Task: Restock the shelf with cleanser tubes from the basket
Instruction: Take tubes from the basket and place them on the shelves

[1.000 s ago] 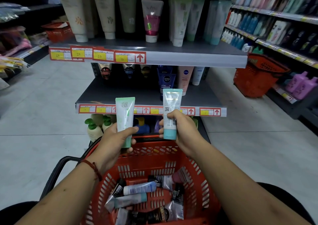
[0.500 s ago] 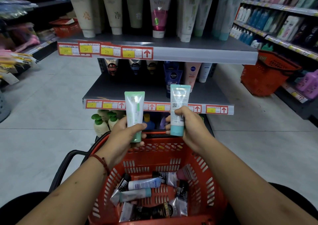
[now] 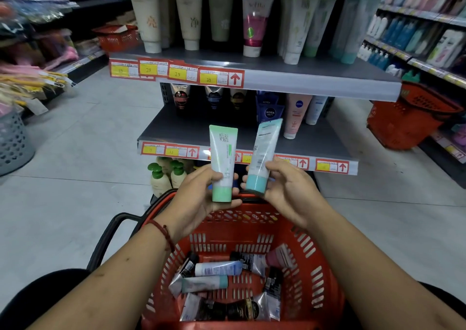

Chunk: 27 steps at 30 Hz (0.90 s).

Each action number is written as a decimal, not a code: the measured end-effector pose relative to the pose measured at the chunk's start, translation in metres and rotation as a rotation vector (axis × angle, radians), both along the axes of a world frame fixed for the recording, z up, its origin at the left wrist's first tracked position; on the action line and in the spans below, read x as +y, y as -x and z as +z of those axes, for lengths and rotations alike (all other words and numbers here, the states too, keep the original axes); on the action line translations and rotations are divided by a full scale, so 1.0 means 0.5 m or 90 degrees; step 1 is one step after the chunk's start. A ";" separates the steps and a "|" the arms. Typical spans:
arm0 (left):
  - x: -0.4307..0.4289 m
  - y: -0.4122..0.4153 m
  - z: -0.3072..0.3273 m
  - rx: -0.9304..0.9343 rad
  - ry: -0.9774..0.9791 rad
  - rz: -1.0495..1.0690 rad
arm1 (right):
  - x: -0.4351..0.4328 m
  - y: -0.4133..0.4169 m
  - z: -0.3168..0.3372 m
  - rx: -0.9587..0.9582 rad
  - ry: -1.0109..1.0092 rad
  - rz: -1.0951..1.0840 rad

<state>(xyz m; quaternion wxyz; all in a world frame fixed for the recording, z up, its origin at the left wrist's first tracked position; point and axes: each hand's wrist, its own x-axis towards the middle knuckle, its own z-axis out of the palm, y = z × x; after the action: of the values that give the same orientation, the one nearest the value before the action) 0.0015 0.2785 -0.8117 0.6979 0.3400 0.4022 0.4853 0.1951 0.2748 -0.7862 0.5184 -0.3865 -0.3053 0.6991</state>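
Observation:
My left hand (image 3: 199, 198) grips a white tube with a green cap (image 3: 223, 163), held upright with the cap down. My right hand (image 3: 290, 193) pinches a pale tube with a teal cap (image 3: 263, 158), tilted to the right. Both tubes hang above the far rim of the red basket (image 3: 315, 266), in front of the middle shelf (image 3: 196, 133). Several more cleanser tubes (image 3: 216, 269) lie on the basket's bottom. The upper shelf (image 3: 302, 77) carries a row of standing tubes (image 3: 254, 24).
Nivea tubes (image 3: 269, 110) stand at the back of the middle shelf. Green pump bottles (image 3: 158, 175) sit on the lowest level. Another red basket (image 3: 408, 117) stands on the floor at the right beside stocked shelving. A grey basket (image 3: 12, 140) is at the left.
Both hands have kept their tubes and stayed above the basket. The right hand's tube has tipped over to the right and its grip has loosened to a pinch near the cap.

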 end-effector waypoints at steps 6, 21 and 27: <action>-0.003 0.003 0.003 -0.003 -0.009 -0.017 | -0.005 -0.001 -0.004 -0.104 -0.023 0.016; 0.005 -0.006 0.020 -0.051 0.019 -0.040 | -0.003 -0.016 -0.012 -0.233 -0.089 -0.056; 0.003 -0.029 0.056 -0.017 -0.011 -0.068 | -0.003 -0.041 0.006 -0.251 -0.126 -0.056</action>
<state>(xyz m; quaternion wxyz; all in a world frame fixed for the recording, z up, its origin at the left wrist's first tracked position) 0.0161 0.2800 -0.7835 0.7253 0.3605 0.3700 0.4551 0.2158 0.2733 -0.7833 0.5139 -0.4761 -0.4507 0.5533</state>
